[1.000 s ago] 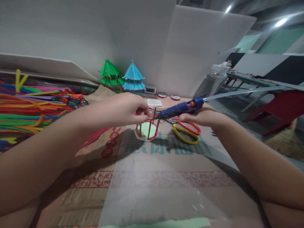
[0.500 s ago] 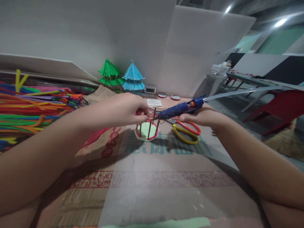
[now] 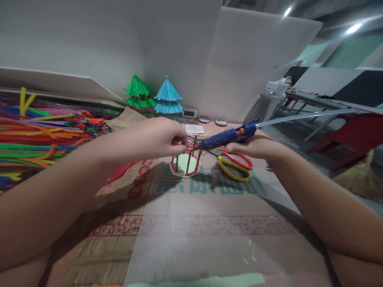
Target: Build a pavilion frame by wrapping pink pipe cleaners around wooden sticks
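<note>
My right hand (image 3: 253,146) grips a blue hot glue gun (image 3: 221,138) with a long clear glue stick (image 3: 305,116) out of its back. The gun's nozzle points left, close to the upright brown sticks (image 3: 189,162) of a small model. Its base (image 3: 182,166) is a pale green, many-sided plate edged in red. Over the model's left side hangs my left hand (image 3: 167,137), thumb and fingers pinched together. What is between those fingertips, if anything, cannot be made out. Scissors (image 3: 235,169) with red and yellow handles lie just under the gun.
A green (image 3: 138,89) and a light blue two-tiered paper-like pavilion (image 3: 167,95) stand at the back. Many coloured pipe cleaners (image 3: 44,135) are heaped at left. Behind are a small digital clock (image 3: 189,113), two round tins (image 3: 220,122) and a white wall panel (image 3: 254,59).
Almost nothing differs. The glue gun's front has tipped very slightly at the sticks, while both hands keep their places.
</note>
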Demonstrator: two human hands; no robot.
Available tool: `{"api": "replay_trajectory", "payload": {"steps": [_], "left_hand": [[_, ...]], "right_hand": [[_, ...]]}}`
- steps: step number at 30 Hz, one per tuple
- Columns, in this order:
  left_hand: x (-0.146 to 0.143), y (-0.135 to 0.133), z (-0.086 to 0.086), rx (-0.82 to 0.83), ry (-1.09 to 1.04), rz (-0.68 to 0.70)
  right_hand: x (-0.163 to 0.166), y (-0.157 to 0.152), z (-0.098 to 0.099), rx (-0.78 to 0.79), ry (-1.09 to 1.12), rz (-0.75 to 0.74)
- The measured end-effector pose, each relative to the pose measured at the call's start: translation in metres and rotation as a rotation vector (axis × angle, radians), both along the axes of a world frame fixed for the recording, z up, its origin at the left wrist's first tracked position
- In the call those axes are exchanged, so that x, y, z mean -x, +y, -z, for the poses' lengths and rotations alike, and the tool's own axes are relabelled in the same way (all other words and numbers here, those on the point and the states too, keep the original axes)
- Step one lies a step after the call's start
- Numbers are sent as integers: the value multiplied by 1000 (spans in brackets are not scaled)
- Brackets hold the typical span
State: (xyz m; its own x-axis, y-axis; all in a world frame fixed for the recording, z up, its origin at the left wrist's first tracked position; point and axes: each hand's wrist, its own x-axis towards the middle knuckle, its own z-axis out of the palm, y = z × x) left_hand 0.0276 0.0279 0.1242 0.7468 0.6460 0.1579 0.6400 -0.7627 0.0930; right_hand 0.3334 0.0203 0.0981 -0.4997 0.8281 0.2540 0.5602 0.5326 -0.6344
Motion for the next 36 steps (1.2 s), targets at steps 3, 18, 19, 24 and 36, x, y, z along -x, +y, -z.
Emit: {"api": "replay_trajectory", "payload": {"steps": [3,18,19,24,36], "left_hand": [[1,2,2,23,-11,13],[17,19,2,51,16,103],[18,20,3,63,15,104],[20,25,5,75,10,122],[23,29,6,79,3,134]], "right_hand": [[-2,2,1,4,-46,30],[-9,2,-5,156,39,-44],[-9,2,-5,155,38,-51],[-8,5,-3,70,28,-62],[-4,2,-5,185,94,-86]]}}
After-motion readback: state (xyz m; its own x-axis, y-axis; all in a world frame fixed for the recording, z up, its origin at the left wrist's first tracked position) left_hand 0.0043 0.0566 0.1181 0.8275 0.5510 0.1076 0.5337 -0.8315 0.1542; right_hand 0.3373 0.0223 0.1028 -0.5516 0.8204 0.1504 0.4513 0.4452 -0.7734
